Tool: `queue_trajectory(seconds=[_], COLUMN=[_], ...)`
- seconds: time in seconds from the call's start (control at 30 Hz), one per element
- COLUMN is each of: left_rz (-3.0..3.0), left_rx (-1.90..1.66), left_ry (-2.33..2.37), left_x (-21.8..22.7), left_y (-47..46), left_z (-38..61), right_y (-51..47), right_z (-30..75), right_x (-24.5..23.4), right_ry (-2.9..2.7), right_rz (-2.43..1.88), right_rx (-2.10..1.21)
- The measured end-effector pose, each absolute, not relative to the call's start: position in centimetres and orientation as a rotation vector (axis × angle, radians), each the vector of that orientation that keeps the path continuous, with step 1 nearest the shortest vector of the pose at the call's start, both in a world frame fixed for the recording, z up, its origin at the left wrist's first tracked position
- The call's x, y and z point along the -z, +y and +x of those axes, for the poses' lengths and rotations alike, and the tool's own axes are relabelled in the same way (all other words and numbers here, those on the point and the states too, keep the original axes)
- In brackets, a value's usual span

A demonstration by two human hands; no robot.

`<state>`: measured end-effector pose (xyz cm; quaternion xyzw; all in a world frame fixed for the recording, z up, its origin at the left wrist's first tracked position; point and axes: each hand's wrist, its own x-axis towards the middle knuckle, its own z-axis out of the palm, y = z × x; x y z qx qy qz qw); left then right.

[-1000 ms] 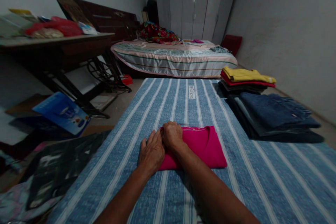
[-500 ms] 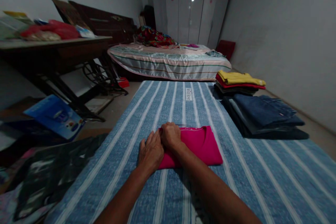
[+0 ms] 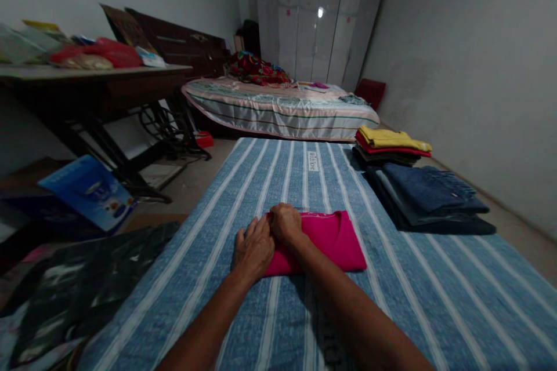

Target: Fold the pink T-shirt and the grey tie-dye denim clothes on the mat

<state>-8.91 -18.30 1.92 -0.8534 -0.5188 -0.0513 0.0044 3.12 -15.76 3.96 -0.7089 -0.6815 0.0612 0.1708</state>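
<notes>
A folded bright pink garment [image 3: 333, 243], perhaps a shirt, lies flat on the striped blue cloth, long side across my view. My left hand [image 3: 255, 248] rests at its left end, fingers stretched forward and lying flat. Across the garment's left part, my right hand [image 3: 286, 224] presses down with curled fingers, closed on the fabric near the far edge. The two hands touch side by side. My right forearm covers some of the garment's middle, and the right fingertips are hidden.
Folded jeans [image 3: 429, 191] lie in a stack at right, with a yellow-topped clothes pile [image 3: 391, 138] behind. The striped blue cloth [image 3: 217, 203] spreads beneath. Left stand a blue box [image 3: 93, 191], dark clothing [image 3: 96, 278] and a sewing-machine table [image 3: 130, 74]. A bed [image 3: 278, 107] stands beyond.
The view has tilted up slightly and shifted a little. Both hands stay in nearly the same place on the pink garment, which looks unchanged.
</notes>
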Motion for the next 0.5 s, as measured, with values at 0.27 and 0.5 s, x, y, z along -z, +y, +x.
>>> queue_trajectory(seconds=[0.27, 0.5], left_rz=[-2.694, -2.721], left_rx=[0.140, 0.058], left_ry=[-1.623, -1.636], left_x=[-2.3, -2.4], left_y=[-18.4, -18.3], left_z=[-8.8, -8.8], right_y=[-16.5, -18.0], right_z=[3.5, 2.7], right_x=[-4.6, -4.3], right_ry=[-1.952, -2.054], right_rz=[-1.867, -1.789], right_rx=[-0.200, -0.226])
